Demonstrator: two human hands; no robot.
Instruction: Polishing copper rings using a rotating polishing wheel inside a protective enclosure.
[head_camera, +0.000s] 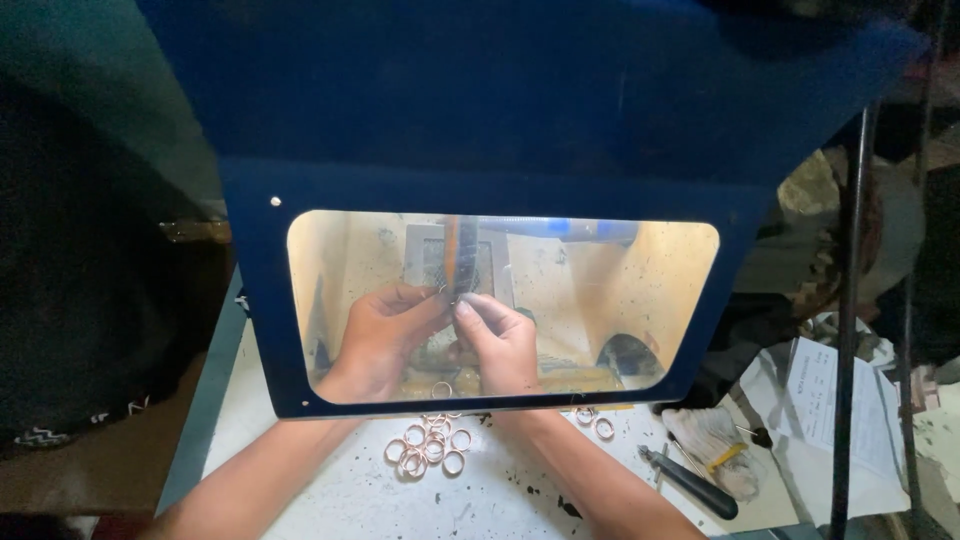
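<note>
Hands meet behind a clear window (640, 290) set in a big blue guard (500, 120). Only the head view shows this. The left hand (385, 330) and the right hand (497, 342) both pinch one small ring (452, 298) between fingertips, and they press it against a spinning wheel (460, 255) near the top middle of the window. That ring is hard to see (it is tiny and blurry).

On the white bench (330, 490), a pile of shiny rings (428, 447) lies near its front edge, right between the two arms. I count about nine there, though they overlap. Two more rings (594, 421) lie apart, just right of the right arm. I cannot tell which rings are done and which wait.

One dark tool (690, 483) and one dirty cloth (715, 440) rest toward the right edge.
</note>
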